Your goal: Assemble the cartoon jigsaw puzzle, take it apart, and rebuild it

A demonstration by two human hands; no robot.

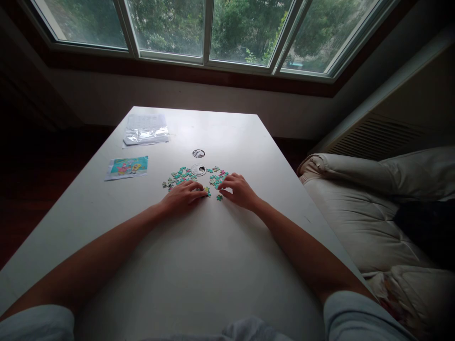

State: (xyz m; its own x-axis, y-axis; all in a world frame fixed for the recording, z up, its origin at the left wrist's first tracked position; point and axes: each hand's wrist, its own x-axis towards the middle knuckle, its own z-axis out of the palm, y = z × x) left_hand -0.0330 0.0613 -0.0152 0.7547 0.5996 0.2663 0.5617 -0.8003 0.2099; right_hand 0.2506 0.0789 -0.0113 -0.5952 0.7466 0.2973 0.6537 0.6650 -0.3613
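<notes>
Many small jigsaw puzzle pieces [182, 174], mostly teal with some pink and yellow, lie loose on the white table [213, 265]. My left hand [182, 195] rests at the near left side of them, its thumb and forefinger closed on a yellow and teal puzzle piece [206, 190]. Part of the heap is hidden under that hand. To the right, my right hand [240, 191] is curved beside more pieces, with thumb and forefinger slightly apart and nothing visible between them. A single teal piece [219, 197] lies just below its fingertips.
A cartoon picture sheet [128, 166] lies to the left, with papers in a clear plastic sleeve [147, 129] beyond it. A round clear lid [198, 170] and a dark-rimmed round object [198, 153] sit behind the pieces. A cushioned pale sofa [351, 222] flanks the table's right edge.
</notes>
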